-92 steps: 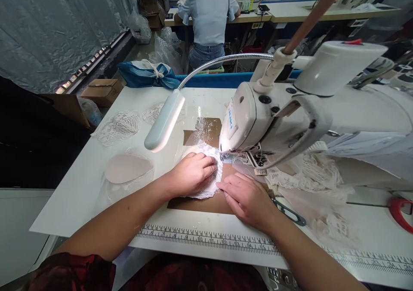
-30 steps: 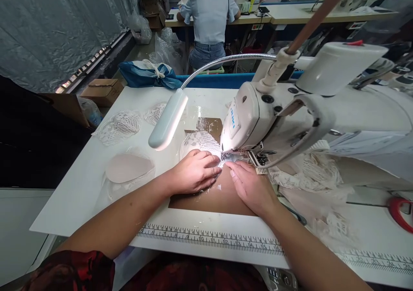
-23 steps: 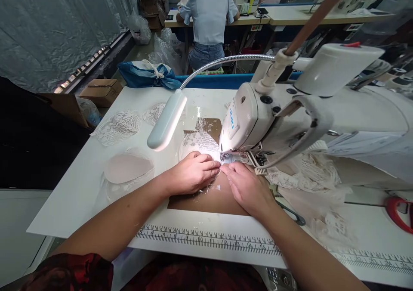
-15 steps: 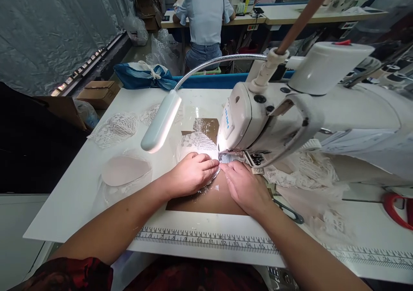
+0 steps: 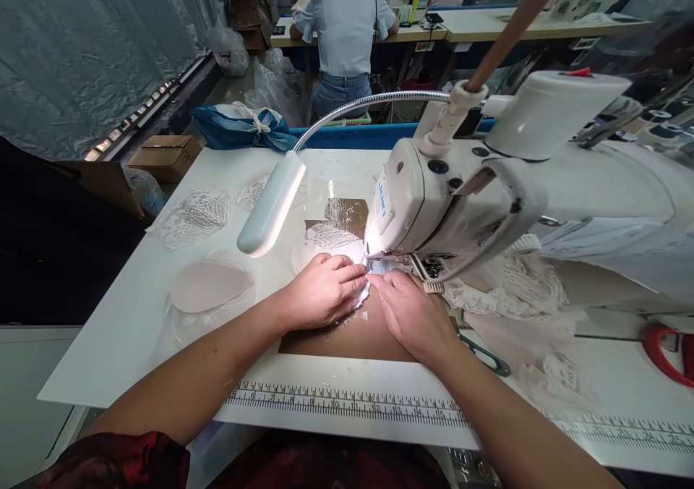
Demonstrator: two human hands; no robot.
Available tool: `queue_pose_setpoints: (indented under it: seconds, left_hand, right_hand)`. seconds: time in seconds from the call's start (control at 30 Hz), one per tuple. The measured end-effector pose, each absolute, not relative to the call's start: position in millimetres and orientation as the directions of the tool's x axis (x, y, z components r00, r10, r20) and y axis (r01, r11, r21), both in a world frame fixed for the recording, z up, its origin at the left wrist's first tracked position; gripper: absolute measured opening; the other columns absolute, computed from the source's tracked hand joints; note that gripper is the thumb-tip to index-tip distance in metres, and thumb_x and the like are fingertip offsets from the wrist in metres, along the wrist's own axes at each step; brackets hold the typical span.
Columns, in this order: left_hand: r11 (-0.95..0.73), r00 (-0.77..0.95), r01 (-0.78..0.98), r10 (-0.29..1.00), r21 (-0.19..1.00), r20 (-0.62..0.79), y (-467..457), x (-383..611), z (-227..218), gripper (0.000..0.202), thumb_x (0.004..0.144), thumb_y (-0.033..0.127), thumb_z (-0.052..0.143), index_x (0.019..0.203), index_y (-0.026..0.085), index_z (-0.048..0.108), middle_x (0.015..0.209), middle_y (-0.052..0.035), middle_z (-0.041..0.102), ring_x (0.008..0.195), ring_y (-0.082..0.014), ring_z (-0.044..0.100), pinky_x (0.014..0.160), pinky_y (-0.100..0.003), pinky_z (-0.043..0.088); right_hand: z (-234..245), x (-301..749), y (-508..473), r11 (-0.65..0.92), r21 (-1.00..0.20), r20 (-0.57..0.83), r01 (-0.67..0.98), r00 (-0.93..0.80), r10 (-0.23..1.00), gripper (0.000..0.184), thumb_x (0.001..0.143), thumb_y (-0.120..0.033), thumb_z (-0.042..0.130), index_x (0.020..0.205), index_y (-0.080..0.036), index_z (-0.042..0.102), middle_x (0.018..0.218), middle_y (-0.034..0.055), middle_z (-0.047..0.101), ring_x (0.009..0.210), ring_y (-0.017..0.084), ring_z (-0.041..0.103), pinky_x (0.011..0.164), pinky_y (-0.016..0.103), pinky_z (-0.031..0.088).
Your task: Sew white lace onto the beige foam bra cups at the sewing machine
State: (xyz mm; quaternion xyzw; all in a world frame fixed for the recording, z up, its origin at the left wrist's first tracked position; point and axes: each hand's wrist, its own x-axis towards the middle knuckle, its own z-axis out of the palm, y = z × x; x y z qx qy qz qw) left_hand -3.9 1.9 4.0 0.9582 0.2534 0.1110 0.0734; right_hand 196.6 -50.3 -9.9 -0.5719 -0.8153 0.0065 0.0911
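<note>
Under the sewing machine's (image 5: 398, 192) needle lies a white lace piece (image 5: 332, 236), brightly lit, its far part showing beyond my fingers. My left hand (image 5: 329, 290) rests over its near side, with the fingers closed on the fabric. Close on the right, my right hand (image 5: 406, 308) has its thumb and forefinger pinched at the fabric's edge, just before the needle. The two sets of fingertips almost meet. Most of the lace edge between them is hidden. Beneath both hands is a brown plate (image 5: 347, 341) set in the table.
A lamp (image 5: 274, 203) hangs low left of the needle. Lace pieces (image 5: 192, 218) and a beige oval pad (image 5: 211, 286) lie on the left. At right are piled lace (image 5: 510, 286), thread snips (image 5: 485, 355) and red-handled scissors (image 5: 664, 355). A person (image 5: 347, 26) sits beyond.
The lace piece has shifted and turned slightly under the needle, so less of its far part shows. Both hands stay in nearly the same place.
</note>
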Motion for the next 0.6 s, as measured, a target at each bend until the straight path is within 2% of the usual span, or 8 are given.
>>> queue_pose_setpoints:
  seconds: [0.17, 0.3, 0.43, 0.6]
  left_hand:
    - [-0.864, 0.848, 0.439, 0.489, 0.247, 0.202, 4.9, -9.2, 2.5, 0.029, 0.092, 0.03, 0.049, 0.115, 0.017, 0.061, 0.124, -0.011, 0.061, 0.112, -0.0247, 0.051, 0.092, -0.04, 0.04]
    - [-0.846, 0.834, 0.431, 0.506, 0.312, 0.221, 5.5, -10.5, 2.8, 0.02, 0.091, 0.029, 0.051, 0.098, 0.016, 0.065, 0.109, -0.01, 0.064, 0.104, -0.0225, 0.054, 0.088, -0.037, 0.042]
    - [-0.803, 0.787, 0.492, 0.575, 0.337, 0.221, 3.4, -6.6, 3.1, 0.02, 0.092, 0.026, 0.049, 0.084, 0.015, 0.064, 0.093, -0.0082, 0.064, 0.09, -0.0194, 0.056, 0.081, -0.033, 0.043]
    - [-0.785, 0.76, 0.524, 0.606, 0.332, 0.235, 0.8, -1.6, 1.4, 0.022, 0.093, 0.025, 0.047, 0.079, 0.015, 0.061, 0.087, -0.0079, 0.063, 0.086, -0.0184, 0.055, 0.078, -0.032, 0.042]
  right_hand:
    - [-11.0, 201.1, -51.3, 0.348, -0.193, 0.152, 0.917, -0.322, 0.934, 0.04, 0.086, -0.012, 0.043, 0.119, -0.022, 0.064, 0.102, 0.005, 0.069, 0.088, 0.019, 0.06, 0.065, 0.028, 0.042]
    - [-12.6, 206.6, -52.3, 0.42, -0.264, 0.222, 0.868, -0.369, 0.903, 0.034, 0.088, -0.013, 0.043, 0.112, -0.019, 0.067, 0.099, 0.0057, 0.069, 0.086, 0.017, 0.061, 0.068, 0.026, 0.044]
    - [-12.4, 208.1, -53.7, 0.475, -0.265, 0.273, 0.839, -0.407, 0.872, 0.031, 0.089, -0.014, 0.043, 0.107, -0.017, 0.068, 0.097, 0.0056, 0.069, 0.082, 0.016, 0.061, 0.068, 0.026, 0.043]
    - [-9.5, 206.3, -54.3, 0.487, -0.235, 0.245, 0.841, -0.433, 0.867, 0.031, 0.089, -0.015, 0.043, 0.102, -0.02, 0.07, 0.089, 0.0052, 0.067, 0.078, 0.015, 0.059, 0.064, 0.025, 0.039]
